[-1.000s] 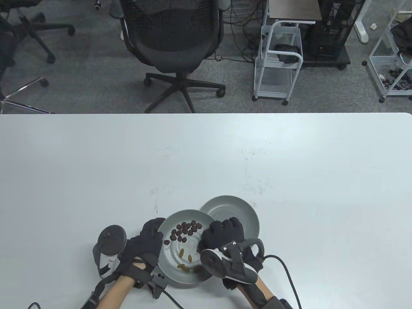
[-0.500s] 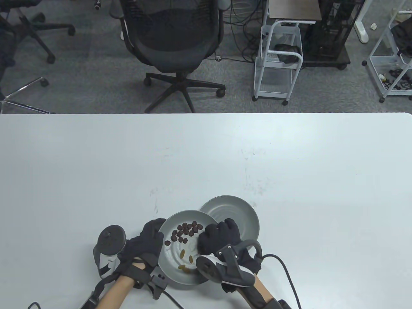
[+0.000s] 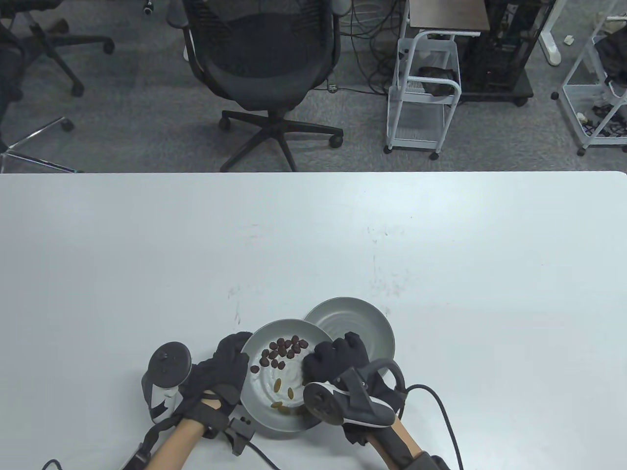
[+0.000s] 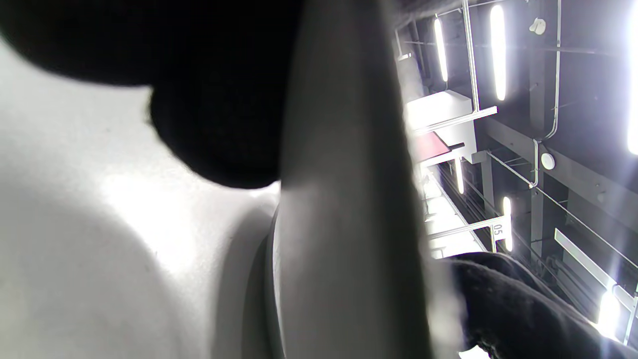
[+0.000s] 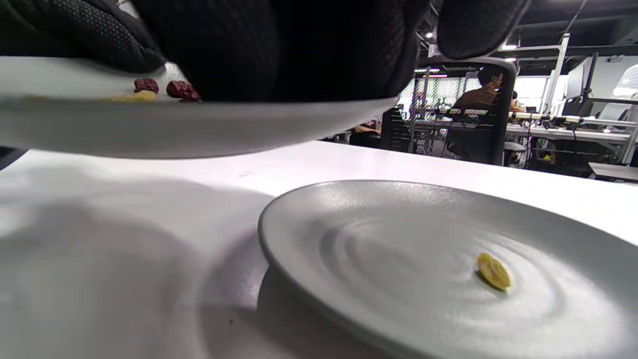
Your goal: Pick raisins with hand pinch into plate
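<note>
Fingers of the right hand (image 3: 338, 360) curl down over the near plate's right rim; whether they pinch anything cannot be told. The left hand (image 3: 223, 369) grips that plate's left edge. On the white table (image 3: 441, 245), 2 grey plates: the near plate (image 3: 264, 409) overlaps the far plate (image 3: 360, 318). Dark raisins (image 3: 284, 350) cluster in the near plate, with yellow raisins (image 3: 281, 389) nearer the wrist. 1 yellow raisin (image 5: 492, 271) lies in the far plate.
</note>
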`<state>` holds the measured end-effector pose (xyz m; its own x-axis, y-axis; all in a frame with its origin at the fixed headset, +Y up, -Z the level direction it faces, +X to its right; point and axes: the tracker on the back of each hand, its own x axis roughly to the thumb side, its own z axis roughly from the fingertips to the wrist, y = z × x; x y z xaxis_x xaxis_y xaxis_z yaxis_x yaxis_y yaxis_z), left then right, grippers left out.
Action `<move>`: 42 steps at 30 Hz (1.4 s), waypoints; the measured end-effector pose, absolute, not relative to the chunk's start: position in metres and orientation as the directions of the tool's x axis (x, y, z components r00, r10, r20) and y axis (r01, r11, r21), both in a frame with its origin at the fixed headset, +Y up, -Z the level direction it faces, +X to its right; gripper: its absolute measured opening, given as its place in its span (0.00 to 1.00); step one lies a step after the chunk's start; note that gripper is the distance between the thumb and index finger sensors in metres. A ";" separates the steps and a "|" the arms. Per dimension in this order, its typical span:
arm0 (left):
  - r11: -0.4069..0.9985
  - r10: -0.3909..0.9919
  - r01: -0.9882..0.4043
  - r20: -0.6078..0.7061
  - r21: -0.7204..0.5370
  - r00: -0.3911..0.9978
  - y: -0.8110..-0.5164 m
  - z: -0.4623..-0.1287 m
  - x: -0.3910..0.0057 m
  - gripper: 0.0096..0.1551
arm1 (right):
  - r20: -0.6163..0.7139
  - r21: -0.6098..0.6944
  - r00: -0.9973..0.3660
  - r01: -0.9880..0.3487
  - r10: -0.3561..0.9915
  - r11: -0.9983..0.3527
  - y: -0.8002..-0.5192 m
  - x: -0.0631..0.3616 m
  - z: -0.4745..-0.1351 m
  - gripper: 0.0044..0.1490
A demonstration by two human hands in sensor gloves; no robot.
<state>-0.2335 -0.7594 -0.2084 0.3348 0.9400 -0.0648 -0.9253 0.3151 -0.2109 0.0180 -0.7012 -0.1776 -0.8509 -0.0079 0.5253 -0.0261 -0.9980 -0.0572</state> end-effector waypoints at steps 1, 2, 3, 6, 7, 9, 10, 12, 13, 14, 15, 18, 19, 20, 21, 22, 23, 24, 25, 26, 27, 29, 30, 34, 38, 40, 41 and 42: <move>0.316 0.940 -0.925 -0.065 -0.211 0.335 -0.759 -0.208 -0.234 0.32 | 0.525 -0.056 -0.851 -0.022 -0.010 -0.998 -0.701 0.018 -0.178 0.31; 0.315 0.940 -0.925 -0.065 -0.211 0.335 -0.759 -0.208 -0.234 0.32 | 0.526 -0.062 -0.850 -0.019 -0.017 -0.998 -0.701 0.018 -0.177 0.31; 0.315 0.940 -0.925 -0.065 -0.211 0.335 -0.759 -0.208 -0.234 0.32 | 0.529 -0.071 -0.848 -0.020 -0.021 -0.997 -0.701 0.018 -0.177 0.31; 0.313 0.941 -0.925 -0.066 -0.214 0.333 -0.759 -0.208 -0.234 0.32 | 0.537 -0.114 -0.843 -0.024 -0.041 -0.993 -0.702 0.017 -0.177 0.30; 0.313 0.940 -0.925 -0.066 -0.217 0.334 -0.759 -0.209 -0.234 0.32 | 0.542 -0.130 -0.839 -0.032 -0.044 -0.991 -0.702 0.016 -0.176 0.29; 0.313 0.940 -0.925 -0.066 -0.218 0.333 -0.759 -0.208 -0.234 0.32 | 0.546 -0.133 -0.837 -0.040 -0.039 -0.990 -0.703 0.016 -0.176 0.29; 0.313 0.940 -0.924 -0.066 -0.219 0.334 -0.759 -0.208 -0.234 0.32 | 0.550 -0.140 -0.834 -0.045 -0.040 -0.989 -0.703 0.016 -0.176 0.28; 0.315 0.939 -0.922 -0.065 -0.224 0.337 -0.759 -0.208 -0.234 0.32 | 0.558 -0.151 -0.829 -0.052 -0.041 -0.987 -0.703 0.016 -0.177 0.27; 0.317 0.939 -0.921 -0.063 -0.225 0.339 -0.759 -0.208 -0.234 0.32 | 0.558 -0.150 -0.829 -0.051 -0.042 -0.987 -0.703 0.016 -0.177 0.27; 0.319 0.938 -0.920 -0.062 -0.227 0.340 -0.759 -0.208 -0.233 0.32 | 0.558 -0.150 -0.828 -0.051 -0.042 -0.987 -0.703 0.016 -0.176 0.26; 0.320 0.938 -0.919 -0.060 -0.230 0.342 -0.760 -0.208 -0.233 0.32 | 0.560 -0.155 -0.827 -0.053 -0.043 -0.987 -0.703 0.015 -0.176 0.26; 0.319 0.938 -0.919 -0.061 -0.231 0.341 -0.760 -0.209 -0.233 0.32 | 0.562 -0.157 -0.826 -0.044 -0.053 -0.987 -0.703 0.014 -0.176 0.26; 0.320 0.938 -0.919 -0.062 -0.232 0.342 -0.760 -0.209 -0.233 0.32 | 0.562 -0.158 -0.825 -0.044 -0.053 -0.986 -0.703 0.014 -0.176 0.26; 0.319 0.938 -0.920 -0.063 -0.228 0.340 -0.760 -0.208 -0.233 0.32 | 0.562 -0.169 -0.825 -0.049 -0.056 -0.984 -0.703 0.014 -0.176 0.26; 0.317 0.939 -0.921 -0.064 -0.227 0.339 -0.760 -0.208 -0.233 0.32 | 0.562 -0.175 -0.825 -0.053 -0.056 -0.983 -0.703 0.014 -0.176 0.26; 0.313 0.940 -0.921 -0.066 -0.230 0.336 -0.760 -0.209 -0.233 0.32 | 0.562 -0.176 -0.826 -0.060 -0.051 -0.983 -0.703 0.014 -0.176 0.26; 0.311 0.941 -0.922 -0.066 -0.230 0.333 -0.760 -0.209 -0.233 0.32 | 0.562 -0.182 -0.826 -0.070 -0.046 -0.981 -0.702 0.015 -0.176 0.26; 0.307 0.942 -0.925 -0.065 -0.225 0.328 -0.759 -0.209 -0.234 0.32 | 0.561 -0.193 -0.827 -0.083 -0.041 -0.978 -0.701 0.017 -0.176 0.26; 0.302 0.944 -0.927 -0.065 -0.223 0.323 -0.759 -0.209 -0.234 0.32 | 0.559 -0.205 -0.829 -0.107 -0.026 -0.973 -0.699 0.019 -0.176 0.26; 0.299 0.945 -0.929 -0.065 -0.220 0.319 -0.759 -0.208 -0.234 0.32 | 0.554 -0.219 -0.832 -0.139 -0.006 -0.966 -0.696 0.022 -0.177 0.26; 0.294 0.947 -0.931 -0.065 -0.215 0.314 -0.758 -0.208 -0.235 0.32 | 0.545 -0.233 -0.839 -0.154 0.002 -0.960 -0.693 0.024 -0.177 0.26; 0.285 0.950 -0.936 -0.067 -0.209 0.304 -0.758 -0.208 -0.236 0.32 | 0.502 -0.271 -0.865 -0.165 0.007 -0.948 -0.685 0.034 -0.179 0.26; 0.278 0.953 -0.939 -0.068 -0.202 0.297 -0.757 -0.208 -0.237 0.32 | 0.475 -0.292 -0.880 -0.172 0.013 -0.941 -0.681 0.041 -0.181 0.26; 0.272 0.954 -0.942 -0.072 -0.198 0.290 -0.757 -0.208 -0.238 0.32 | 0.362 -0.314 -0.931 -0.165 0.043 -0.935 -0.678 0.067 -0.195 0.26; 0.273 0.954 -0.942 -0.073 -0.195 0.291 -0.757 -0.208 -0.238 0.32 | 0.251 -0.205 -0.968 -0.065 0.012 -0.977 -0.698 0.088 -0.217 0.26; 0.273 0.954 -0.942 -0.075 -0.196 0.292 -0.757 -0.208 -0.238 0.32 | 0.206 -0.133 -0.979 -0.018 -0.010 -0.991 -0.710 0.093 -0.226 0.26; 0.273 0.953 -0.942 -0.077 -0.197 0.292 -0.757 -0.209 -0.238 0.32 | 0.196 -0.117 -0.980 -0.002 -0.021 -0.993 -0.714 0.094 -0.229 0.26; 0.274 0.953 -0.942 -0.078 -0.196 0.293 -0.757 -0.208 -0.238 0.32 | 0.183 -0.093 -0.982 0.023 -0.039 -0.995 -0.720 0.095 -0.234 0.26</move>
<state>-0.2379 -0.7572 -0.2083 0.2930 0.9529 -0.0782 -0.9417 0.2735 -0.1959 0.0955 -0.7202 -0.2341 -0.9823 -0.0395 0.1833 0.0227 -0.9954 -0.0930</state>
